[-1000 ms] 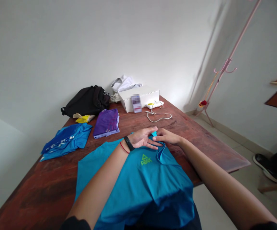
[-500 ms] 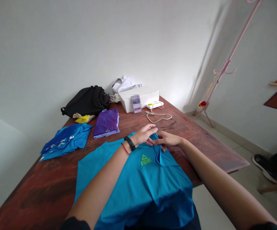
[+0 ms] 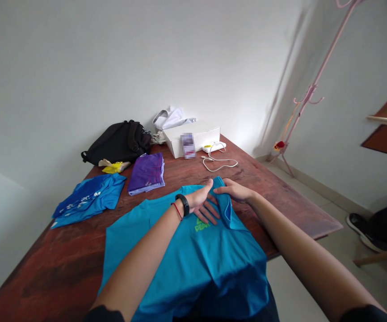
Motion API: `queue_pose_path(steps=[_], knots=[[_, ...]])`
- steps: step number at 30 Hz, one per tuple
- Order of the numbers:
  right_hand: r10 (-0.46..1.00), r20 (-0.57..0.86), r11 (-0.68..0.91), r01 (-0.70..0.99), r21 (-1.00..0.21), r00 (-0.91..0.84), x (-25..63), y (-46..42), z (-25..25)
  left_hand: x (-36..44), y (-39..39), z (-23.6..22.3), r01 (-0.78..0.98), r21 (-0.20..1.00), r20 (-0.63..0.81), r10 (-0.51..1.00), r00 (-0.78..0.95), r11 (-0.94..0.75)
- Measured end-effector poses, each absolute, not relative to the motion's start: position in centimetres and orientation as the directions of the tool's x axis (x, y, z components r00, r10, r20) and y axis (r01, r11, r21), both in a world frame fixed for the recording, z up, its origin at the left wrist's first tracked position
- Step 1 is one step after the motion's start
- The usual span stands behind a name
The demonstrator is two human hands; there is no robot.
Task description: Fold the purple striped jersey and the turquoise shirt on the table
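A teal shirt (image 3: 180, 264) with a green logo lies spread on the wooden table (image 3: 280, 197), its near end hanging over the front edge. My left hand (image 3: 203, 203), with a black band and red thread at the wrist, lies flat on the shirt's chest with fingers spread, partly over the logo. My right hand (image 3: 233, 191) pinches a folded flap of the shirt's far right edge beside the left hand.
A folded blue shirt (image 3: 86, 199) and a folded purple shirt (image 3: 146, 172) lie at the left. A black backpack (image 3: 119, 141), a white box (image 3: 193, 136) and a white cable (image 3: 218, 162) sit at the far end. A pink coat stand (image 3: 309, 89) stands at the right.
My left hand slid toward me and flattened onto the logo. My right hand drew the shirt's far edge inward, making a taller fold. The view shifted slightly.
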State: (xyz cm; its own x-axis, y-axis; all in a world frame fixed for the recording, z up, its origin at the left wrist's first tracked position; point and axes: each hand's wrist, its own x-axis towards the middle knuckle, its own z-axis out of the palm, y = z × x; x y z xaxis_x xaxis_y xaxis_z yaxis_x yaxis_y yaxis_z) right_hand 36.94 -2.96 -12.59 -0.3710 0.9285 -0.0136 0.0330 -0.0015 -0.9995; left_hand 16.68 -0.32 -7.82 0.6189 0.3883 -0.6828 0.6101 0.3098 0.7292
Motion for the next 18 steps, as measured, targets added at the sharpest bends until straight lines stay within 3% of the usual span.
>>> queue_pose_path(steps=[7, 12, 18], knots=[[0.915, -0.045, -0.050, -0.002, -0.999, -0.401, 36.8, -3.1, -12.6, 17.8, -1.0, -9.1, 0.350, 0.725, -0.569, 0.229, 0.790, 0.593], [0.869, -0.122, -0.126, 0.025, -0.992, -0.479, 36.7, -3.3, -12.5, 18.5, -1.7, -9.9, 0.176, 0.682, -0.474, 0.246, 0.845, 0.710], [0.822, -0.167, -0.131, 0.103, -0.986, -0.544, 36.3, -3.4, -12.1, 18.7, -1.5, -10.7, 0.146, 0.629, -0.513, 0.266, 0.816, 0.764]])
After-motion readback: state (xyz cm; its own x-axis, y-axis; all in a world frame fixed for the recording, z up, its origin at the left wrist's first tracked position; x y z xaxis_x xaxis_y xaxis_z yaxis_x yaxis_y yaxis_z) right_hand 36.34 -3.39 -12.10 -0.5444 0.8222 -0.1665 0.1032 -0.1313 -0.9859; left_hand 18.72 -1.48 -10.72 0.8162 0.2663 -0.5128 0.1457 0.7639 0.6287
